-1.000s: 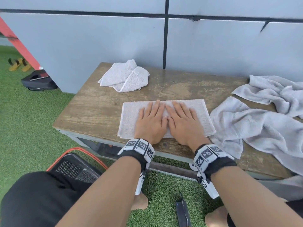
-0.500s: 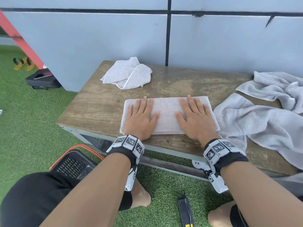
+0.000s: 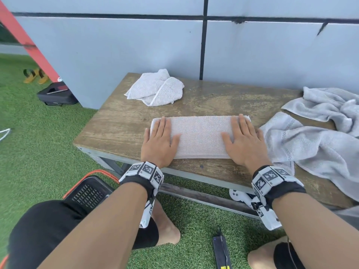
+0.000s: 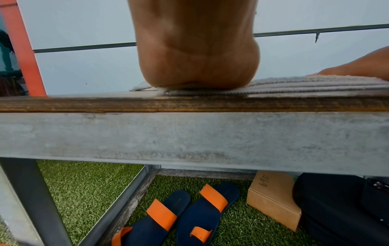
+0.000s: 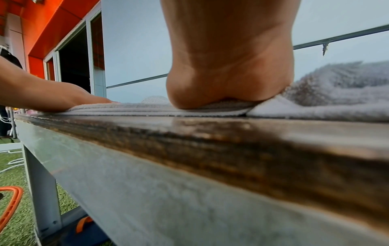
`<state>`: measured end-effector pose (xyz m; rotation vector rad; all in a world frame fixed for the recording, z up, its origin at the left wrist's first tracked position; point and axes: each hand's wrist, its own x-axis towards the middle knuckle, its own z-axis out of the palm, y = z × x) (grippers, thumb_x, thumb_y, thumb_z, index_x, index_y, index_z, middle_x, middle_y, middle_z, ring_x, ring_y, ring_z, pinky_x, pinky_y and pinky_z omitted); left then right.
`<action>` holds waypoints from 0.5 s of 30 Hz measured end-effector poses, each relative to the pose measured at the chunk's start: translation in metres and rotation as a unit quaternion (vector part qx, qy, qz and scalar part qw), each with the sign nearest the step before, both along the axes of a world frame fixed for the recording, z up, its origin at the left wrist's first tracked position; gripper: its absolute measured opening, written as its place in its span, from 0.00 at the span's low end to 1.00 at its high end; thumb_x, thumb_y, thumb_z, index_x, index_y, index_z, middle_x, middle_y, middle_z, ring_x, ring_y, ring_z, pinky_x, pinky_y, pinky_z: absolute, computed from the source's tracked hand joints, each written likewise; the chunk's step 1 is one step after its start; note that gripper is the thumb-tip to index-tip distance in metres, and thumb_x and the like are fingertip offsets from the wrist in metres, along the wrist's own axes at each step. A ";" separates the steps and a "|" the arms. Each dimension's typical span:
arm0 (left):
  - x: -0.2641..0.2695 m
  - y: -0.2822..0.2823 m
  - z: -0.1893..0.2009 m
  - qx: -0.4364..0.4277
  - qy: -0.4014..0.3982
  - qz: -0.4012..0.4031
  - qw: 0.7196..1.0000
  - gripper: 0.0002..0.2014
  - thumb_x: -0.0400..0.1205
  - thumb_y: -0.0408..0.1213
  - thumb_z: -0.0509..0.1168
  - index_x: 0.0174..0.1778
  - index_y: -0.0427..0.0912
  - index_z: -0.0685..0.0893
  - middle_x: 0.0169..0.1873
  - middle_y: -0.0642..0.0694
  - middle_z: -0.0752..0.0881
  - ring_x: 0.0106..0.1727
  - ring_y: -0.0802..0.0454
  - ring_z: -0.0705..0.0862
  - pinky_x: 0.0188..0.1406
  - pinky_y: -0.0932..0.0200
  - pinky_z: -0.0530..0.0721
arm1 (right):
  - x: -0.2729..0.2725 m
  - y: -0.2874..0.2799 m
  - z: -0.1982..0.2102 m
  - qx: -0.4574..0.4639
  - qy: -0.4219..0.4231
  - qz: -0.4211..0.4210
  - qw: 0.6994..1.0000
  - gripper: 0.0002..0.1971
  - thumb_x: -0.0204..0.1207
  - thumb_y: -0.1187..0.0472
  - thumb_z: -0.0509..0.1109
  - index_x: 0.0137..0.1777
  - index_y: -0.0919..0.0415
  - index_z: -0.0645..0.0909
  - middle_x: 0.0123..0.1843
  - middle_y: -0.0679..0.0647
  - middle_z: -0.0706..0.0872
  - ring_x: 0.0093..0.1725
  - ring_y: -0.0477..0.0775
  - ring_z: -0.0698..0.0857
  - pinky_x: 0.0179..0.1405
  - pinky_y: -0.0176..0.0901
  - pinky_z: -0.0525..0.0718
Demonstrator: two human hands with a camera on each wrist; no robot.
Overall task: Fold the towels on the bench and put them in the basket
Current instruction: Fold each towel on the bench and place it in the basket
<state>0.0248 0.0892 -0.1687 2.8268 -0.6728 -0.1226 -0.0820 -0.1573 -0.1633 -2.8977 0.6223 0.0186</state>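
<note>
A folded pale towel lies flat near the front edge of the wooden bench. My left hand presses flat on its left end, fingers straight. My right hand presses flat on its right end in the same way. In the left wrist view only the heel of the left hand shows on the folded towel. The right wrist view shows the right hand's heel on the towel. A black basket with an orange rim stands on the grass at the lower left, partly hidden by my leg.
A small crumpled towel lies at the bench's back left. Larger grey towels are heaped on the right. Under the bench are blue-orange sandals, a cardboard box and a black bag. A grey wall stands behind.
Both hands have slid apart from the towel's middle to its two ends, staying flat on it. The towel itself has stayed in place.
</note>
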 end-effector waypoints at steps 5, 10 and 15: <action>0.000 -0.001 -0.002 0.002 -0.004 0.010 1.000 0.35 0.89 0.60 0.38 0.90 0.47 0.43 0.89 0.52 0.43 0.89 0.56 0.38 0.87 0.41 0.38 | 0.000 0.002 0.003 -0.003 0.017 -0.001 1.000 0.38 0.85 0.36 0.36 0.89 0.57 0.45 0.91 0.54 0.44 0.89 0.55 0.42 0.86 0.65 0.45; 0.000 -0.003 -0.001 0.012 -0.006 0.022 1.000 0.34 0.89 0.59 0.39 0.90 0.47 0.44 0.89 0.51 0.44 0.89 0.55 0.39 0.87 0.37 0.40 | -0.013 0.031 0.020 -0.115 -0.112 0.053 0.986 0.18 0.84 0.48 0.53 0.57 0.63 0.76 0.55 0.60 0.76 0.53 0.60 0.74 0.57 0.55 0.78; -0.001 -0.006 0.001 0.023 0.011 0.033 0.999 0.35 0.89 0.58 0.39 0.90 0.46 0.43 0.89 0.50 0.42 0.89 0.54 0.38 0.86 0.37 0.37 | -0.028 0.051 0.020 -0.026 -0.084 0.092 0.992 0.12 0.87 0.49 0.54 0.55 0.57 0.71 0.46 0.51 0.75 0.45 0.54 0.78 0.34 0.44 0.75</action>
